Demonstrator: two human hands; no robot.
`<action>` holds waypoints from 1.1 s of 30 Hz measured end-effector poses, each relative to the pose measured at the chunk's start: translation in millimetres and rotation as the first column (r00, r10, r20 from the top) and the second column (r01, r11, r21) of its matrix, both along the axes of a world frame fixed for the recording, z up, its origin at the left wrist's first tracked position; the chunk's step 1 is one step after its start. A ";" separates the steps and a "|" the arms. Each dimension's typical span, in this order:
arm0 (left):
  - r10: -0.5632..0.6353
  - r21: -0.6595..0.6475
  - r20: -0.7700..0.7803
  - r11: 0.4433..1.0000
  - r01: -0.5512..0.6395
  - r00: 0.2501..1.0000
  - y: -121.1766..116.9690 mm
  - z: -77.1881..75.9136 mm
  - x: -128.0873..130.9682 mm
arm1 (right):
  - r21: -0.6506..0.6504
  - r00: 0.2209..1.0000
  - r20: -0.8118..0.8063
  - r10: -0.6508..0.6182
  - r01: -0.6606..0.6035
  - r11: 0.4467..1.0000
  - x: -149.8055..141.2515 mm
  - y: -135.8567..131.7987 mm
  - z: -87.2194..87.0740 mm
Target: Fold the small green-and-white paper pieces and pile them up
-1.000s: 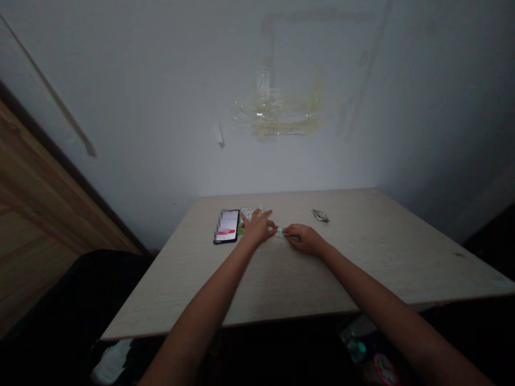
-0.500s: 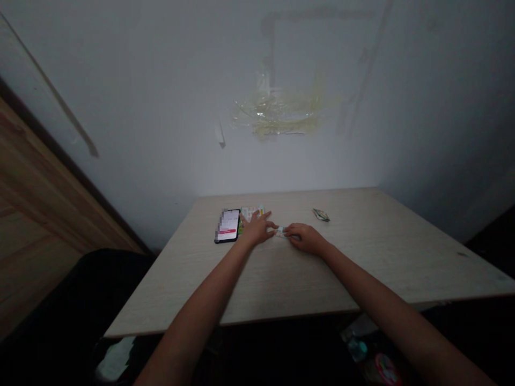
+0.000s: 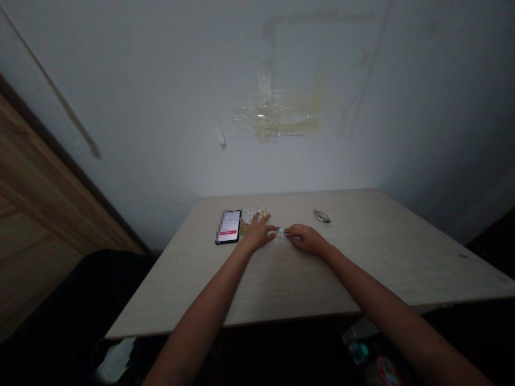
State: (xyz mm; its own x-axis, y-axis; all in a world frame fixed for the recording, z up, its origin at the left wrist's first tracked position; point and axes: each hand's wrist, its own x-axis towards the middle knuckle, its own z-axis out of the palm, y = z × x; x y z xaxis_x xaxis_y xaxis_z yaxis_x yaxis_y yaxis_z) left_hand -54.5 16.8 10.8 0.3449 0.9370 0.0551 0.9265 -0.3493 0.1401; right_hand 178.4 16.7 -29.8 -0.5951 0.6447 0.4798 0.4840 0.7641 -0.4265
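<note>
1. One small pale paper (image 3: 281, 232) is at the desk (image 3: 289, 284), its right end pinched by the right hand (image 3: 306, 238).
2. The left hand (image 3: 255, 234) meets its left end, other fingers spread over a printed sheet (image 3: 252, 210); I cannot tell whether it grips.

1. Drawing the spread fingers of the left hand (image 3: 254, 236) slightly toward the near side.
2. Uncovering a little more of the printed packet (image 3: 251, 212) on their far side, just right of the phone (image 3: 229, 225).
3. Straightening the left index finger, holding it more level, pointing right at the small pale piece (image 3: 281, 232).
</note>
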 end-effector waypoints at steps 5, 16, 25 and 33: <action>0.028 0.083 0.084 0.996 -0.035 0.996 -7.3 -4.4 2.3 | -0.040 0.998 -0.063 0.007 -0.010 0.999 -0.1 3.9 -0.9; 0.076 0.121 0.156 0.988 -0.096 0.985 -12.4 -10.5 13.5 | -0.081 0.983 -0.082 -0.163 0.156 0.984 2.8 18.1 -7.9; 0.118 0.123 0.152 0.983 -0.138 0.981 -14.2 -12.9 22.0 | -0.050 0.953 -0.041 -0.301 0.299 0.953 -5.5 21.9 -14.7; 0.119 0.118 0.134 0.984 -0.135 0.984 -15.9 -12.3 22.2 | -0.034 0.952 -0.035 -0.306 0.304 0.952 -6.5 21.5 -14.0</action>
